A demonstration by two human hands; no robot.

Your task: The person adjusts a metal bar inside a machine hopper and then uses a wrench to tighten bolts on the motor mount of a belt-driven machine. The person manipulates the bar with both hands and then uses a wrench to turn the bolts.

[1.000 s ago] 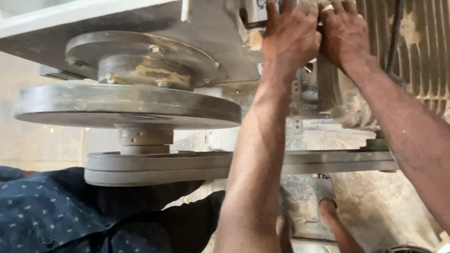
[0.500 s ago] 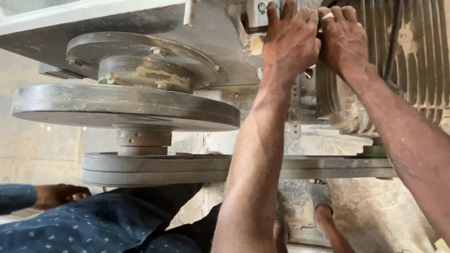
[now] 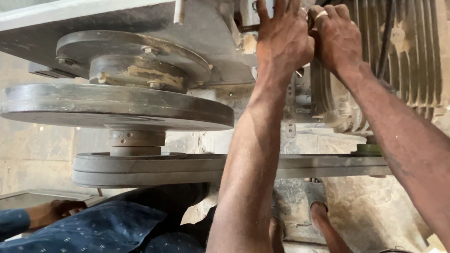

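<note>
- Left hand (image 3: pixel 282 38): at 12 o'clock in the head view, fingers spread and laid flat against the metal bracket (image 3: pixel 293 95) in the gap between housing and motor. Open; whether it pinches any part cannot be told.
- Right hand (image 3: pixel 337 36): just beside the left, touching it, at 1 o'clock. Fingers curled inward at the finned casing's edge; a ring on one finger. What it grips, if anything, is hidden.
- Electric motor (image 3: pixel 393 49): grey, ribbed, dusty, at 2 o'clock. Judged heavy and rigid; the fins give purchase, but edges may bite bare skin. Best held at the mounting foot or bracket rather than the thin ribs.
- Large flywheel (image 3: pixel 113 107): dark steel disc at 10 o'clock, below the grey housing (image 3: pixel 116 21).
- Lower pulley (image 3: pixel 146 170) with flat belt (image 3: pixel 317 166): runs from 9 to 4 o'clock beneath both forearms.
- Threaded rod (image 3: pixel 180 1): upright, at 11 o'clock.
- Co-worker's sleeve (image 3: pixel 83 250): dark blue, dotted, at 7 o'clock; their hand (image 3: pixel 60 209) rests near a frame.
- Sandalled foot (image 3: pixel 314 197): at 6 o'clock on the dusty floor.
</note>
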